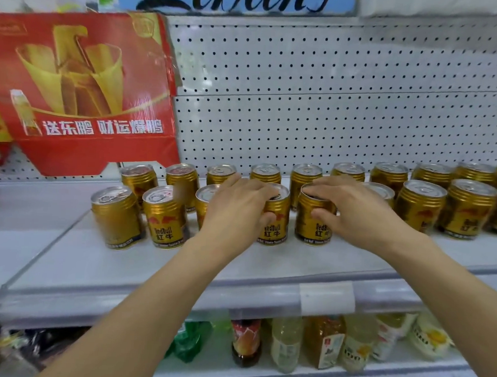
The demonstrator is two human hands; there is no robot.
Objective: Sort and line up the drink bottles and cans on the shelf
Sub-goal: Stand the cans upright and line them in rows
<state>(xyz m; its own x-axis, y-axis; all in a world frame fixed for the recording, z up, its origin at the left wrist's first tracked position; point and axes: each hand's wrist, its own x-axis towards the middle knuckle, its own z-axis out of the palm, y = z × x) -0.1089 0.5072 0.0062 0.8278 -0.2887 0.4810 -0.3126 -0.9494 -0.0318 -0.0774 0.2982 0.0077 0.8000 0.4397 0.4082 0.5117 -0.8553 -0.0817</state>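
**Two hands on two gold cans, front row**

Left hand (237,205) curls around one gold can (275,215); right hand (355,205) curls around the neighbouring can (315,217). Both cans stand upright, just beside each other, on the white metal shelf (65,253). About nineteen short ribbed cans visible, in two rows, silver pull-tab lids. Red cardboard carton (82,93) at left; perforated back panel (333,92). Roughly six bottles (286,343) below.

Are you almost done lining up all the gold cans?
About halfway. The back row of cans looks lined up. The left hand and right hand each grip a front can. The front row's uneven gaps still need closing.
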